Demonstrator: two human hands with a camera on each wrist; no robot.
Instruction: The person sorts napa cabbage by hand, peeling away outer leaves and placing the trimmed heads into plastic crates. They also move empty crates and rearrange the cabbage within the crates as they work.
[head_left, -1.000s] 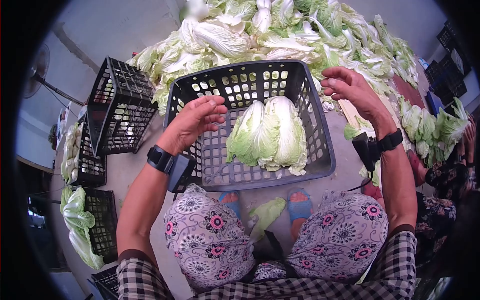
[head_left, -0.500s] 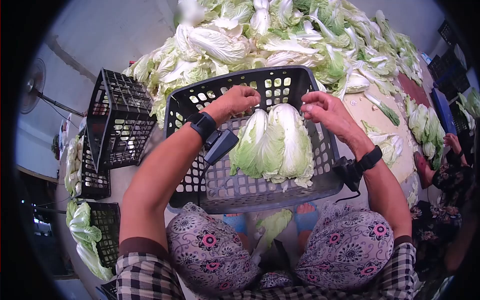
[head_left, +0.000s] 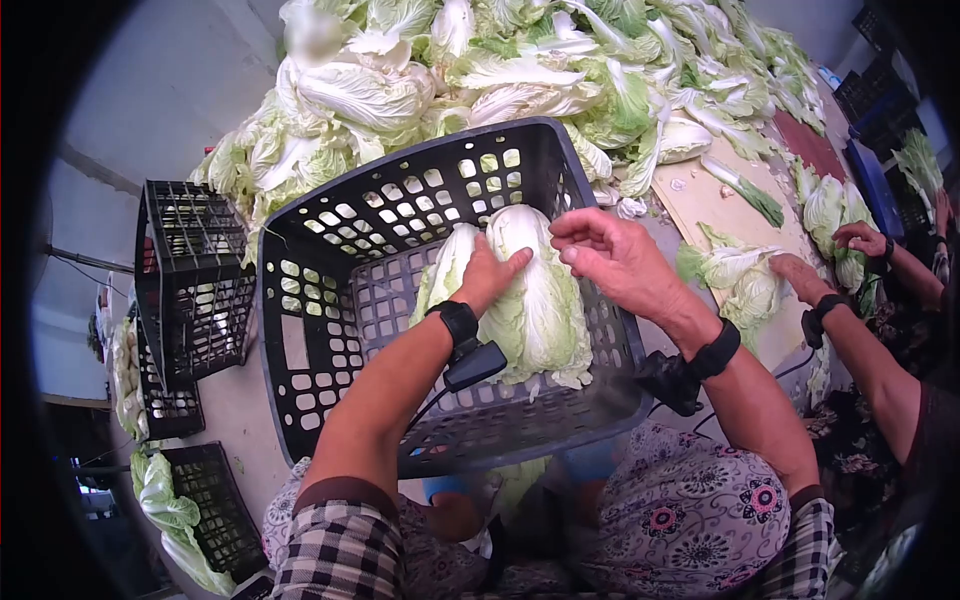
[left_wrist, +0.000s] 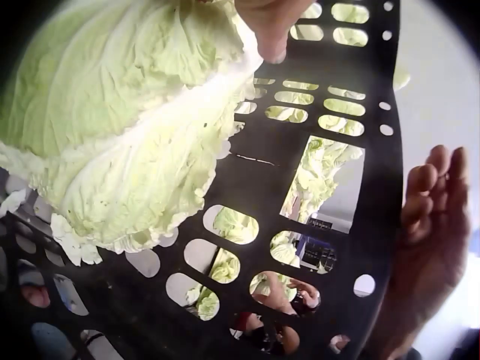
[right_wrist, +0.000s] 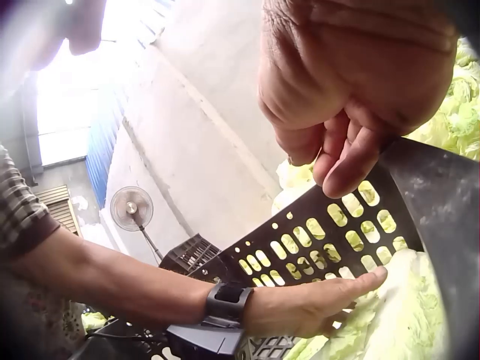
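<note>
L fingers (head_left: 510,262) straight, flat on napa cabbage (head_left: 545,300) in black crate (head_left: 330,300), w/ left hand (head_left: 487,276) now pressing down, not hovering at far rim as 0.5 s ago. R fingers (head_left: 580,235) loosely curled, holding nothing; right hand (head_left: 612,258) just above cabbage top, lower than before. Likely settling the heads in place. Crate tilted more vs earlier frame; another person's hands (head_left: 800,270) now in view at cabbage pile (head_left: 480,60).

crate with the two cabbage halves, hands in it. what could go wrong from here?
1. The left hand only rests flat on the cabbage; the right hand hovers above holding nothing, so the halves could slide if the crate shifts.
2. The crate looks tilted against the person's knees and might tip toward them.
3. Loose outer leaves could tear or poke through the crate holes.
</note>
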